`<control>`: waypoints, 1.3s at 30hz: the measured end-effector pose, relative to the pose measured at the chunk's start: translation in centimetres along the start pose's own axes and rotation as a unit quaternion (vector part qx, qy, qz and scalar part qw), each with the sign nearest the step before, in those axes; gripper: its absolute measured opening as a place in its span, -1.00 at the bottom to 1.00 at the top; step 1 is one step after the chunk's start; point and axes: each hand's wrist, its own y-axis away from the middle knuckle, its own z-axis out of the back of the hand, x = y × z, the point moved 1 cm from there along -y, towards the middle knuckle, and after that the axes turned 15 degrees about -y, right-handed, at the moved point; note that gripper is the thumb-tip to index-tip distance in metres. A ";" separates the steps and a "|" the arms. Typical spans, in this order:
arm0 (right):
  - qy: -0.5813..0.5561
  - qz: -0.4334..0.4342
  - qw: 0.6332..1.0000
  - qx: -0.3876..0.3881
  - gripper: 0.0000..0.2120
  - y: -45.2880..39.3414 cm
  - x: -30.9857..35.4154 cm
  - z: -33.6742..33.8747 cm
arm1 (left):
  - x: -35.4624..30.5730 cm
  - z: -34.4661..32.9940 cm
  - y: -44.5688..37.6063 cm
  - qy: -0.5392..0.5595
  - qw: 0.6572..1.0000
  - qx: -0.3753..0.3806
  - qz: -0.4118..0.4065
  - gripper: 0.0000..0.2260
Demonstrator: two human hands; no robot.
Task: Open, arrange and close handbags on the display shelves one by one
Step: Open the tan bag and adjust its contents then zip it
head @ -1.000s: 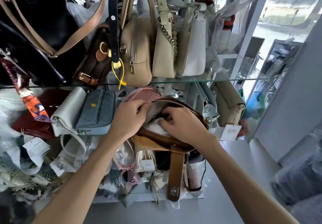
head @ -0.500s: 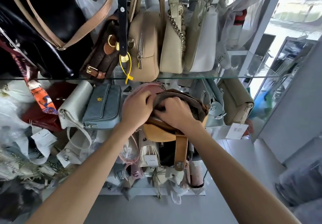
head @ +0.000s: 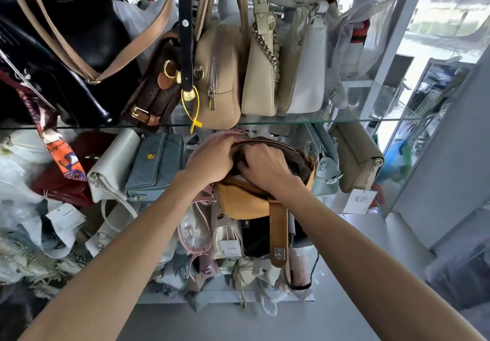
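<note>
A tan and brown handbag (head: 244,202) with an open zip sits on the middle shelf, its brown strap (head: 278,234) hanging down in front. My left hand (head: 212,160) grips the bag's upper left rim beside the zip. My right hand (head: 267,168) is pushed into the bag's opening, fingers curled inside and hidden by the dark lining. A pink bag (head: 220,136) stands just behind my left hand.
A glass shelf edge (head: 371,120) runs just above my hands, carrying beige (head: 217,75), cream (head: 259,80) and white (head: 307,75) bags. A blue-grey wallet bag (head: 156,165) and a white bag (head: 114,165) stand to the left, a khaki bag (head: 355,160) to the right. More bags crowd the shelf below.
The white stuffing that showed in the opening is now out of sight. My right hand has gone deeper into the bag and my left hand has drawn the rim closer over it.
</note>
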 end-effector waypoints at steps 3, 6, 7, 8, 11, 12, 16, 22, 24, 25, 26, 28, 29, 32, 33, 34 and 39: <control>0.010 -0.001 1.000 0.003 -0.78 0.1 -0.7 0.9 | 0.0 0.1 -0.1 -0.022 0.999 0.022 0.031 -0.70; 0.041 -0.044 0.998 -0.018 -0.76 0.6 -1.5 2.1 | 0.4 0.0 -0.4 -0.027 0.998 0.041 0.044 -0.76; 0.060 -0.064 0.996 -0.027 -0.76 0.8 -1.8 2.6 | 0.6 0.1 -0.3 -0.023 0.998 0.050 0.042 -0.75; 0.077 -0.082 0.993 -0.033 -0.75 1.1 -2.4 3.2 | 0.7 0.2 -0.1 -0.022 0.997 0.058 0.037 -0.74; 0.091 -0.116 0.988 -0.051 -0.76 1.6 -4.4 5.0 | 0.6 0.8 0.9 -0.045 0.997 0.057 0.002 -0.71; 0.083 -0.119 0.988 -0.059 -0.78 1.6 -5.0 5.5 | 0.3 1.0 1.3 -0.047 0.997 0.059 -0.008 -0.70; 0.048 -0.098 0.992 -0.060 -0.79 1.1 -5.8 5.2 | -0.7 1.4 2.4 -0.078 0.992 0.102 -0.019 -0.70; 0.074 -0.073 0.993 -0.048 -0.73 -0.1 -4.1 3.3 | -3.2 1.5 -0.9 -0.037 0.998 0.049 -0.013 -0.55; 0.069 -0.082 0.993 -0.040 -0.71 -0.2 -3.8 3.0 | -3.8 1.4 -2.4 -0.030 0.998 0.056 -0.001 -0.45; 0.065 -0.088 0.993 -0.036 -0.70 -0.1 -3.8 2.9 | -3.8 1.3 -3.0 -0.033 0.998 0.061 0.012 -0.42; 0.063 -0.091 0.993 -0.031 -0.70 0.0 -3.9 2.8 | -3.9 1.4 -3.4 -0.029 0.997 0.064 0.026 -0.44; 0.071 -0.086 0.994 -0.020 -0.69 0.3 -3.7 2.7 | -3.8 1.2 -3.9 0.006 0.997 0.066 0.034 -0.51; 0.077 -0.080 0.994 -0.015 -0.69 0.4 -3.4 2.6 | -3.6 1.1 -4.1 0.030 0.997 0.063 0.030 -0.52; 0.094 -0.072 0.993 -0.014 -0.72 0.7 -2.8 2.3 | -3.1 0.8 -4.4 0.082 0.994 0.065 0.028 -0.49; 0.093 -0.077 0.993 -0.019 -0.73 0.8 -2.7 2.2 | -3.1 0.8 -4.5 0.090 0.993 0.071 0.028 -0.49; 0.084 -0.083 0.993 -0.026 -0.73 0.8 -2.7 2.2 | -3.1 0.9 -4.6 0.091 0.992 0.078 0.031 -0.51; 0.036 -0.102 0.992 -0.066 -0.74 1.1 -2.6 2.1 | -4.2 1.9 -5.8 0.102 0.988 0.118 -0.012 -0.70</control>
